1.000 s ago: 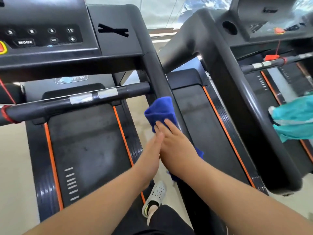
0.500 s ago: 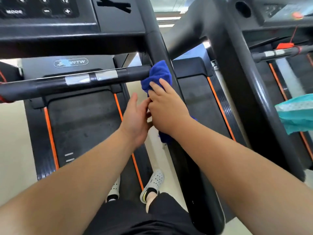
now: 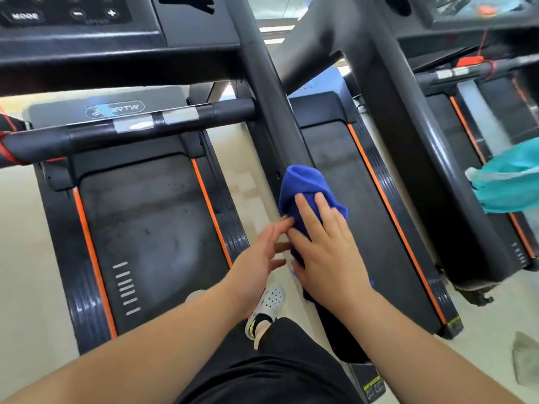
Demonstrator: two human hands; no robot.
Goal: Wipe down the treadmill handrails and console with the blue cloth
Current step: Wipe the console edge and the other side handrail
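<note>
Blue cloth point(image 3: 306, 185) was pressed to handrail point(image 3: 281, 121), frame centre, by flat-fingered right hand point(image 3: 326, 252), left hand point(image 3: 256, 266) spread empty; rail-wiping step, next likely a firm slide.

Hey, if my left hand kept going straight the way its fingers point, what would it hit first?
Most likely the cloth: the left hand points up and right, fingertips at its edge, beside the right hand pressing it on the handrail. Depth is unclear.
</note>
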